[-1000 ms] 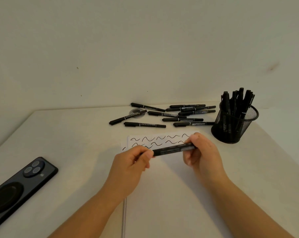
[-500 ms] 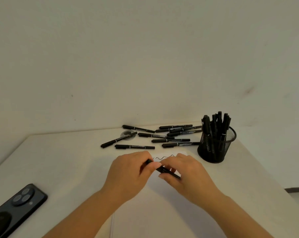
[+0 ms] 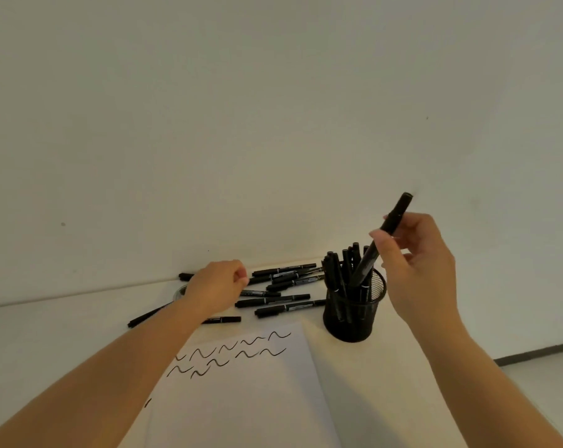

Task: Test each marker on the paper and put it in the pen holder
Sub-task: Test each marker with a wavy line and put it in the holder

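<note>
The right hand [image 3: 417, 263] pinches a marker [image 3: 382, 240] at mid-barrel — its long axis tilted, lower tip at seven o'clock entering the pen holder [image 3: 354, 321]. The left hand [image 3: 215, 286], loosely curled and holding nothing, hovers over the loose markers [image 3: 281, 300] at nine o'clock.

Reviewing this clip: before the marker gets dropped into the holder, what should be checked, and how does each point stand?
1. Right hand grips the marker: ok.
2. Marker's lower end over the mesh pen holder opening: ok.
3. Marker capped: ok, both ends look blunt.
4. Room among the markers already standing in the holder: cannot tell.
5. Holder upright on the table: ok.
6. Left hand over the loose markers, next one grasped: cannot tell.
</note>
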